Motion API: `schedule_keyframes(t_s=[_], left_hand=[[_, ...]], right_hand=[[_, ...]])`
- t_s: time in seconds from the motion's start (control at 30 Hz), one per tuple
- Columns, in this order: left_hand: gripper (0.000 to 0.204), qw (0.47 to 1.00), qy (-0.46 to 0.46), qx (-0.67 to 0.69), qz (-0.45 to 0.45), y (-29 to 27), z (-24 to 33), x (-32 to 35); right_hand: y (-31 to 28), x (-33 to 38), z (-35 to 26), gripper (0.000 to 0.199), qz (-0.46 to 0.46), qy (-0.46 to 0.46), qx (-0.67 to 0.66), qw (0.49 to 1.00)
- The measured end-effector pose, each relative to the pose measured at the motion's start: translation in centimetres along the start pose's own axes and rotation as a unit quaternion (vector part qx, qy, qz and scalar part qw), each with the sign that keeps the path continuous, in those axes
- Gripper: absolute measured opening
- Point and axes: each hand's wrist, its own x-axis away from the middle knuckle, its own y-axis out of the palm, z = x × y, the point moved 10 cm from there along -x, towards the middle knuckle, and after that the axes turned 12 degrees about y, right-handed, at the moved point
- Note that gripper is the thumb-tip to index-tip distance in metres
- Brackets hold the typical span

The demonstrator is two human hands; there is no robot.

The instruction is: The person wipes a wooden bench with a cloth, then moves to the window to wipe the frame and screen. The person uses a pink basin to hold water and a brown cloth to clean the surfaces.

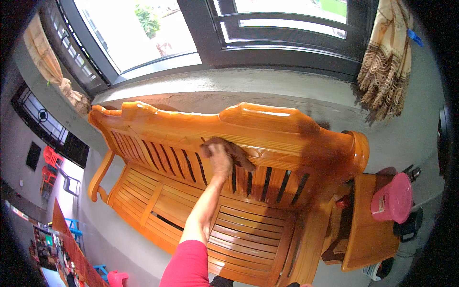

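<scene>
My left hand [220,160] is closed on a brown cloth [234,152]. It presses the cloth against the backrest of a glossy orange-brown wooden bench [267,136], just above the upright slats. Part of the cloth hangs to the right of the hand, over the tops of the slats. My left arm, in a red sleeve, reaches up across the slatted seat [248,234]. My right hand is not in view.
A wooden side table [368,229] with a pink bucket [392,197] stands at the bench's right end. Behind the bench are a grey wall and a dark-framed window [287,57]. Curtains [387,62] hang at both sides. Red chairs [50,165] stand far left.
</scene>
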Motion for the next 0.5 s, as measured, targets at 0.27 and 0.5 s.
schedule_keyframes(t_s=[0.27,0.5], left_hand=[[0.070,0.965,-0.243,0.088,0.034,5.4,-4.9,-0.4],[0.052,0.987,-0.142,-0.079,-0.009,14.0,10.9,1.5]], right_hand=[[-2.5,-7.2,-9.2,0.027,-0.081,0.048,0.184,0.978],[-1.8,-5.5,-19.8,0.028,-0.076,-0.073,0.179,0.978]])
